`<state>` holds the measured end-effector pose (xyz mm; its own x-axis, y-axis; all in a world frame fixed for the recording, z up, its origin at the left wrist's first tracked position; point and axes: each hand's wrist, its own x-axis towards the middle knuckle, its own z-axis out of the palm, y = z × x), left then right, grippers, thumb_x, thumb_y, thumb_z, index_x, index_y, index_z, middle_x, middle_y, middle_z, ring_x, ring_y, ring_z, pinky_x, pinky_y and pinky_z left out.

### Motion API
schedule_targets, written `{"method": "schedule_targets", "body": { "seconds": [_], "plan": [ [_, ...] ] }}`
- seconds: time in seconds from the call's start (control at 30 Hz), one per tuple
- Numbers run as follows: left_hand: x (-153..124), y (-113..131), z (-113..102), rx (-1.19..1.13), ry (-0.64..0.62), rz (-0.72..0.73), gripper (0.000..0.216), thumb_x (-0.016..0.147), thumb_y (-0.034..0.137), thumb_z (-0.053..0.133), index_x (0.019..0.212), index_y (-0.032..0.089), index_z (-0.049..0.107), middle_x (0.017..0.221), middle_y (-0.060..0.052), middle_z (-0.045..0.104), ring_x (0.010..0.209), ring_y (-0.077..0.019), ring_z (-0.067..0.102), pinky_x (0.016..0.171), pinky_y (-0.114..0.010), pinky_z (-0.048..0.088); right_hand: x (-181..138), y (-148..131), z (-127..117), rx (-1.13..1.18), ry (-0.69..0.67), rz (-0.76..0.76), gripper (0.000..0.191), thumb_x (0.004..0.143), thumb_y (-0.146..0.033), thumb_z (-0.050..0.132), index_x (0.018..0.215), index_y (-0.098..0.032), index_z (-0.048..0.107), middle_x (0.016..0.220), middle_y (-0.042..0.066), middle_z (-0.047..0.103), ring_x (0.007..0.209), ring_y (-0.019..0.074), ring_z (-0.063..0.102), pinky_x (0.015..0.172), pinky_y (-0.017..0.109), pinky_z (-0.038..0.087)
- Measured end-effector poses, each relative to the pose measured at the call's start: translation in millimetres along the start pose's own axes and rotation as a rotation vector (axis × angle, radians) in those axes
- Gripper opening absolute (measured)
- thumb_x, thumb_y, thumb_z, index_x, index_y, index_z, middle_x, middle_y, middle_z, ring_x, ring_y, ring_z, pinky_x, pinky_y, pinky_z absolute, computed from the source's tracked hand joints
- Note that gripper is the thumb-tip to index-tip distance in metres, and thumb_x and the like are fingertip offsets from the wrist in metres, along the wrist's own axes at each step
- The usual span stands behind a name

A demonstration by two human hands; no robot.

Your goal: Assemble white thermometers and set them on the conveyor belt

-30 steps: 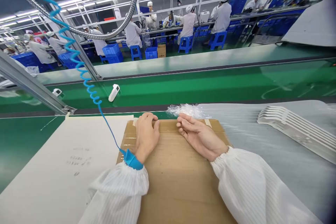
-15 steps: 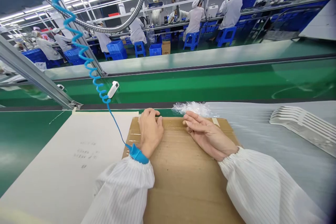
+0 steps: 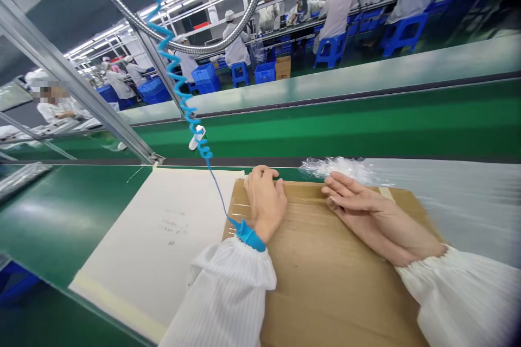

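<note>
A flat brown cardboard sheet or box (image 3: 325, 282) lies on the bench before me, with tape along its far left corner and far edge. My left hand (image 3: 266, 200) rests on its far left part, back upward, the fingers loosely bent near the far edge and the thumb apart. A blue wrist strap (image 3: 249, 235) circles that wrist. My right hand (image 3: 362, 209) lies on its side over the far right part, fingers stretched out, holding nothing. Beyond its fingertips is a heap of clear plastic film (image 3: 340, 168).
White paper (image 3: 134, 238) with faint writing is taped down at left. A blue coiled cord (image 3: 189, 108) runs from the wrist strap upward past a metal post (image 3: 89, 87). A small white device (image 3: 197, 138) lies on the green conveyor (image 3: 345, 124). Several people sit at far benches.
The view has swung left, so everything appears shifted right and the stack of white parts is out of view. Both hands stay at about the same places on the cardboard.
</note>
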<state>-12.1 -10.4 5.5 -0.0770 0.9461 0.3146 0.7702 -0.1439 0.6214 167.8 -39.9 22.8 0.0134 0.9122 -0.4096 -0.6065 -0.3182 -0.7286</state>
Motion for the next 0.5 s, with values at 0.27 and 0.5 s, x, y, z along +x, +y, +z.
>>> {"method": "schedule_targets", "body": {
  "seconds": [0.27, 0.5],
  "plan": [
    [-1.4, 2.8, -0.5, -0.016, -0.004, -0.029, 0.011, 0.088, 0.012, 0.058, 0.097, 0.017, 0.060, 0.116, -0.009, 0.059, 0.113, -0.0232, 0.055, 0.102, -0.042, 0.041, -2.8, -2.8, 0.3, -0.108, 0.028, 0.007, 0.062, 0.051, -0.005, 0.083, 0.108, -0.024, 0.071, 0.138, 0.007, 0.060, 0.129, 0.0235, 0.056, 0.074, 0.014, 0.063],
    [-2.5, 0.3, 1.6, -0.020, 0.007, -0.022, 0.011, 0.088, 0.013, 0.058, 0.097, 0.019, 0.059, 0.116, -0.008, 0.059, 0.112, -0.0230, 0.055, 0.101, -0.041, 0.041, -1.9, -3.0, 0.2, -0.105, 0.040, 0.001, 0.067, 0.044, -0.007, 0.087, 0.107, -0.024, 0.072, 0.141, 0.008, 0.059, 0.134, 0.0266, 0.052, 0.074, 0.015, 0.063]
  ]
}}
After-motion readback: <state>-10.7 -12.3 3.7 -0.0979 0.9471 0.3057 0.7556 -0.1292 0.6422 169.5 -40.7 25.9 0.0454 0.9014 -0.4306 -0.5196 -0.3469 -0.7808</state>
